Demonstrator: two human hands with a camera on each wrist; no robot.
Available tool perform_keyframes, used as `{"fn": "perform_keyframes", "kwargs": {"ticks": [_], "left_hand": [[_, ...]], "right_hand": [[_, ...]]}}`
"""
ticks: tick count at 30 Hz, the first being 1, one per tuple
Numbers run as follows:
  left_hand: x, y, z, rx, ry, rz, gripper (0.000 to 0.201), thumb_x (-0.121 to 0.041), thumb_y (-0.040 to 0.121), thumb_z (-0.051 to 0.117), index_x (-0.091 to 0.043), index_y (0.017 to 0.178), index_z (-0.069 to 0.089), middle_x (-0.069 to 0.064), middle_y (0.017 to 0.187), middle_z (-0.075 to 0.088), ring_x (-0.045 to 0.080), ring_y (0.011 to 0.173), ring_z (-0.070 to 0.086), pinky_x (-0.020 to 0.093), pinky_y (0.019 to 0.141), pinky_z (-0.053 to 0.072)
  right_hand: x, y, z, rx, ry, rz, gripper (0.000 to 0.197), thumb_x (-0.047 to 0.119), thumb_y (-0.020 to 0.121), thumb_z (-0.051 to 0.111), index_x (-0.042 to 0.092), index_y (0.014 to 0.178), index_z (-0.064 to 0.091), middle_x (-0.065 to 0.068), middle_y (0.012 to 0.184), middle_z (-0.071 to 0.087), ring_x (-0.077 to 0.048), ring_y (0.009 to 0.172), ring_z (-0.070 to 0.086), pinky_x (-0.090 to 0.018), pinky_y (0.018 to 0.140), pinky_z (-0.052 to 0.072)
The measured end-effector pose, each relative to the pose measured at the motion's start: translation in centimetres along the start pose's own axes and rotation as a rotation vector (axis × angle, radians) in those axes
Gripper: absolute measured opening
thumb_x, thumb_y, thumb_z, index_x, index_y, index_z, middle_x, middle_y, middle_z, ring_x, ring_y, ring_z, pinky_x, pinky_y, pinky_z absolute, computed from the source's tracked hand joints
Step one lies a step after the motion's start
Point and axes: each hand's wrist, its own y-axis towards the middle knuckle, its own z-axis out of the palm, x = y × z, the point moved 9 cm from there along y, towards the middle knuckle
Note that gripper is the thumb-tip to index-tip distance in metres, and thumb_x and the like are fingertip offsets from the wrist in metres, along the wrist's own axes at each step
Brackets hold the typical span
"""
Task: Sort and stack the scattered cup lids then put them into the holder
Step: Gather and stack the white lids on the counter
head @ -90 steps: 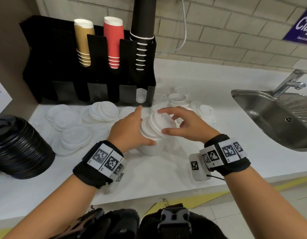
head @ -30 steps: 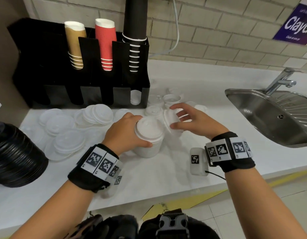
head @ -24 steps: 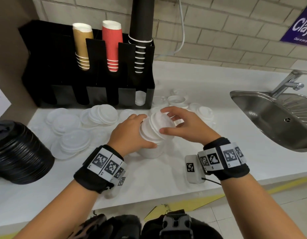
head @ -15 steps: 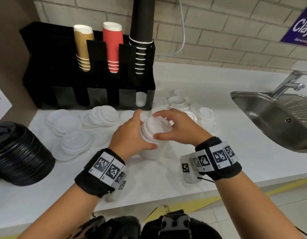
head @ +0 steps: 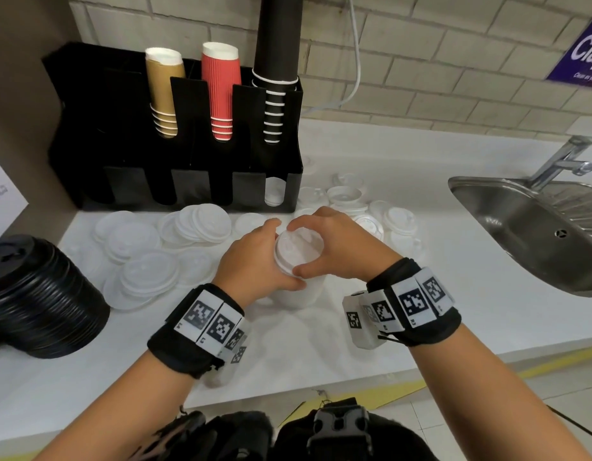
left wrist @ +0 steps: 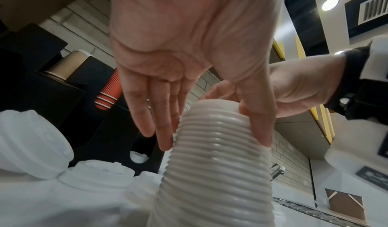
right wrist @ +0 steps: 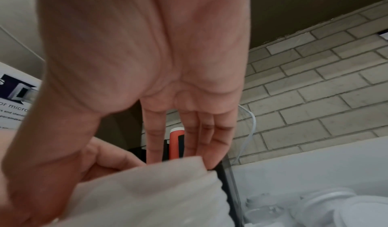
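A tall stack of white cup lids (head: 301, 291) stands on the white counter (head: 321, 354). My left hand (head: 273, 257) grips the stack's upper part from the left; in the left wrist view thumb and fingers (left wrist: 161, 127) wrap the ribbed stack (left wrist: 214, 161). My right hand (head: 321, 247) curls over the top lid (head: 296, 246), thumb in front, fingers behind; the right wrist view shows its fingertips (right wrist: 153, 154) on that top lid's (right wrist: 147, 189) rim. The black holder (head: 188, 188) stands behind, holding a few white lids in its rightmost slot (head: 274, 194).
Loose white lids lie left (head: 145, 264) and right (head: 397, 217) of the stack. A pile of black lids (head: 38, 294) sits at the far left. Gold, red and black cups fill the holder's top. A steel sink (head: 537, 234) and tap are at the right.
My right hand took a lid from the right-hand pile, carried it tilted over the stack and set it flat on top. The left hand kept hold of the stack.
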Motion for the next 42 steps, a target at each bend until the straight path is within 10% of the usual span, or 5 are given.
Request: {"fn": "perform_keyframes", "kwargs": {"ticks": [8,12,20,34,42], "left_hand": [[-0.5,0.5,0.1,0.045,0.022,0.067,0.065,-0.049,0.058,0.087,-0.034,0.115,0.060,-0.011,0.100,0.066,0.015,0.091,0.062,0.038,0.080,0.053],[-0.2,0.6,0.0,0.048,0.017,0.044,0.069,-0.049,0.056,0.088,-0.035,0.118,0.061,-0.014,0.107,0.067,0.014,0.094,0.063,0.039,0.085,0.052],[0.0,0.5,-0.1,0.053,0.011,0.023,0.071,-0.050,0.056,0.088,-0.038,0.120,0.059,-0.015,0.112,0.066,0.015,0.097,0.063,0.040,0.088,0.052],[0.1,0.6,0.0,0.059,0.001,0.034,0.068,-0.052,0.056,0.088,-0.040,0.117,0.060,-0.016,0.112,0.065,0.014,0.096,0.063,0.040,0.087,0.051],[0.2,0.7,0.4,0.077,-0.022,0.024,0.088,-0.045,0.057,0.090,-0.030,0.134,0.052,-0.011,0.129,0.049,0.019,0.114,0.054,0.043,0.099,0.045]], "right_hand": [[-2.6,-1.2,1.0,-0.041,0.313,0.015,0.057,0.035,0.071,0.082,0.029,0.122,0.057,0.004,0.124,0.055,-0.009,0.112,0.053,-0.019,0.089,0.044],[-11.0,-1.5,-1.2,-0.181,0.456,0.306,0.038,0.030,0.082,0.074,0.025,0.116,0.057,0.003,0.124,0.057,-0.017,0.114,0.055,-0.023,0.087,0.045],[-25.0,-2.9,-2.6,-0.020,0.014,0.907,0.095,0.037,0.074,0.079,0.003,0.143,0.023,-0.016,0.141,0.043,-0.033,0.129,0.045,-0.040,0.098,0.041],[-21.9,-3.5,-1.3,0.231,-0.030,0.709,0.081,0.036,0.073,0.079,0.027,0.136,0.028,-0.005,0.117,0.052,-0.026,0.102,0.054,-0.037,0.084,0.047],[-11.4,-3.1,-1.5,-0.104,0.604,0.278,0.043,0.026,0.073,0.080,0.040,0.108,0.059,0.006,0.102,0.061,-0.013,0.095,0.062,-0.022,0.078,0.049]]}}
